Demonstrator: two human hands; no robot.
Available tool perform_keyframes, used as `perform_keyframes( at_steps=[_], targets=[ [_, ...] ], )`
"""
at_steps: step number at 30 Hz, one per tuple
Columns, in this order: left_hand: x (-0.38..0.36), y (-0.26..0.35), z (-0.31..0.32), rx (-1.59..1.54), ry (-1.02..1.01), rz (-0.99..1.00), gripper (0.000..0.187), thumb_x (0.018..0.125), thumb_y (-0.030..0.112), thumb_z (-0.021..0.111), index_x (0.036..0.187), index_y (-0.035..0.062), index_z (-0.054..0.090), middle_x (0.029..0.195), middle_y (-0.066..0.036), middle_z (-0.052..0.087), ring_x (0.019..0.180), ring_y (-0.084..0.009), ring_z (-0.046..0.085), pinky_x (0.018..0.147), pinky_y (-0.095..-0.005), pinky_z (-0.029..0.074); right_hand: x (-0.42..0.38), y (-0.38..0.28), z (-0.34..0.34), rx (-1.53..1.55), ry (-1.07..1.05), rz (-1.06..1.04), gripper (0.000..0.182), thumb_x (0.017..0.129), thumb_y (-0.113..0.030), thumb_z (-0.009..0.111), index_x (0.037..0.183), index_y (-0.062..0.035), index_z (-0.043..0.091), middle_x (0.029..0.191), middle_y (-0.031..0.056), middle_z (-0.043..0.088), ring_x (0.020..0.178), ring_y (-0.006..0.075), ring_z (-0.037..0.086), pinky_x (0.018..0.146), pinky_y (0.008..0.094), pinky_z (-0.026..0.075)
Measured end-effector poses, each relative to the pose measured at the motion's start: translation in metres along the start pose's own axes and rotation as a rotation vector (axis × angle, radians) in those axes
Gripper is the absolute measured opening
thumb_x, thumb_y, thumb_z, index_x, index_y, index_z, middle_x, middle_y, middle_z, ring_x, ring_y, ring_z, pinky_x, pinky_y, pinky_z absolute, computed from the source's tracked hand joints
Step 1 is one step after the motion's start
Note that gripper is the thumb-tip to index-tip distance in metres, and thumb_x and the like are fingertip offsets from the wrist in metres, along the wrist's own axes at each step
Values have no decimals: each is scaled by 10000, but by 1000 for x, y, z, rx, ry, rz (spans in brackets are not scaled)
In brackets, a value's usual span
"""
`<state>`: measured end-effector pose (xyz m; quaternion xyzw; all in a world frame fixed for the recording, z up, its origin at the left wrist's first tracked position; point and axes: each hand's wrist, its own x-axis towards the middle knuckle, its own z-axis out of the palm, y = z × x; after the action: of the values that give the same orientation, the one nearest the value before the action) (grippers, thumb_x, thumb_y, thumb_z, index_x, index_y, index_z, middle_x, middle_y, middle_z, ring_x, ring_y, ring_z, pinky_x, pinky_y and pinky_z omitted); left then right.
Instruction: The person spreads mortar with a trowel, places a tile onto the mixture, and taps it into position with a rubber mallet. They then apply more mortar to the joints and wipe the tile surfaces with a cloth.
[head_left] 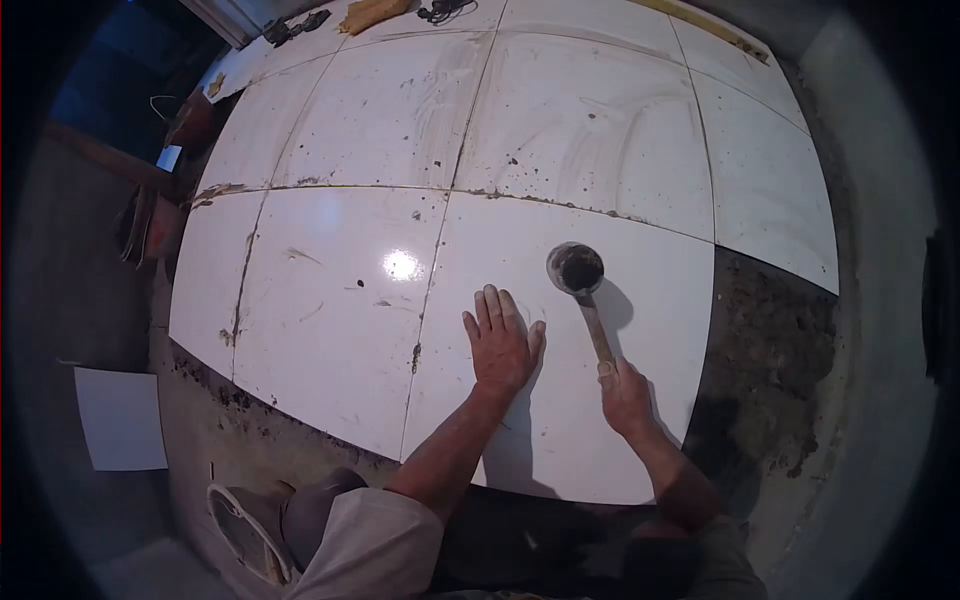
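My left hand (499, 340) lies flat on a large white tile (640, 440), fingers spread and holding nothing. To its right, my right hand (624, 396) is wrapped round the wooden handle of a mallet (576, 268). The mallet's round, dark-centred head is above and left of that hand, over the same tile, and casts a shadow to its right. Whether the head touches the tile I cannot tell. Dark joints run along the tile's left and far edges, with dirt crumbs in them.
Several more white tiles (330, 300) stretch left and away. Rough mortar (765, 350) borders the right side. A bucket (250, 530) stands at the lower left, near a loose white tile piece (120, 420). Further left is a reddish bucket (163, 228). A wooden strip (705, 28) lies at the far right.
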<state>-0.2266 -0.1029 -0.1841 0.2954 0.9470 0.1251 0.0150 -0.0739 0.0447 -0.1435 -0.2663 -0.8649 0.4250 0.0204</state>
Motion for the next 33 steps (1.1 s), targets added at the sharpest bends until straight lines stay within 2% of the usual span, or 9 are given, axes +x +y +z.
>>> perform_keyframes(
  at_steps=[5, 10, 12, 18, 20, 21, 24, 29, 33],
  targets=[
    [0, 2, 1, 10, -29, -19, 751, 923, 432, 482, 1386, -118, 263, 1456, -320, 244, 1378, -458, 199, 1074, -616, 186, -21, -31, -34, 349, -12, -22, 292, 956, -280, 482, 866, -3, 470, 598, 178, 521, 576, 403, 559, 529, 461, 409],
    [-1, -2, 6, 18, 16, 4, 779, 915, 446, 503, 1393, -115, 251, 1461, -313, 245, 1379, -458, 198, 1074, -627, 180, -38, 20, 0, 59, 36, 33, 276, 941, -271, 499, 862, -7, 479, 607, 183, 529, 593, 422, 561, 539, 458, 414],
    [1, 1, 4, 11, 24, 11, 780, 913, 445, 509, 1392, -116, 253, 1454, -315, 255, 1376, -461, 204, 1070, -634, 181, -42, 22, -1, 197, -32, 68, 293, 939, -287, 504, 849, -8, 488, 592, 179, 508, 560, 380, 556, 542, 444, 420],
    [0, -1, 4, 17, -39, -14, 791, 909, 461, 509, 1393, -111, 254, 1465, -304, 240, 1388, -447, 182, 1080, -627, 167, -48, -11, -45, 637, -136, 113, 395, 974, -389, 458, 818, -27, 483, 573, 12, 490, 512, 74, 490, 471, 257, 385],
    [-2, -3, 7, 31, -20, 12, 807, 902, 470, 521, 1398, -108, 252, 1470, -294, 239, 1395, -438, 167, 1084, -622, 161, -57, 26, -25, 536, -18, 171, 356, 967, -342, 482, 845, -8, 483, 586, 89, 512, 506, 201, 538, 493, 332, 413],
    [-1, -2, 5, 32, -47, -18, 816, 898, 475, 528, 1400, -105, 251, 1476, -289, 232, 1400, -433, 159, 1087, -619, 159, -58, 33, -21, 169, -5, 161, 316, 953, -296, 497, 840, -1, 477, 621, 180, 524, 586, 384, 567, 545, 425, 427],
    [5, 4, -2, 13, -133, -72, 835, 888, 482, 545, 1407, -100, 246, 1496, -276, 203, 1413, -410, 137, 1102, -602, 140, -68, 36, -26, 142, -47, 161, 282, 944, -261, 492, 836, -1, 474, 672, 240, 524, 697, 488, 541, 596, 489, 417],
    [3, 7, -6, 19, -152, -83, 833, 887, 470, 547, 1410, -102, 242, 1502, -283, 179, 1416, -415, 121, 1116, -588, 104, -68, 7, -59, 201, 63, -99, 311, 908, -328, 546, 860, -25, 492, 657, 202, 527, 650, 466, 549, 556, 481, 420],
    [1, 3, 0, 30, -86, -50, 817, 887, 459, 551, 1402, -97, 246, 1487, -286, 199, 1407, -425, 134, 1101, -609, 123, -69, 26, -37, -36, 71, 85, 299, 911, -320, 550, 875, -29, 494, 704, 229, 566, 685, 463, 573, 578, 516, 434]
  ],
)
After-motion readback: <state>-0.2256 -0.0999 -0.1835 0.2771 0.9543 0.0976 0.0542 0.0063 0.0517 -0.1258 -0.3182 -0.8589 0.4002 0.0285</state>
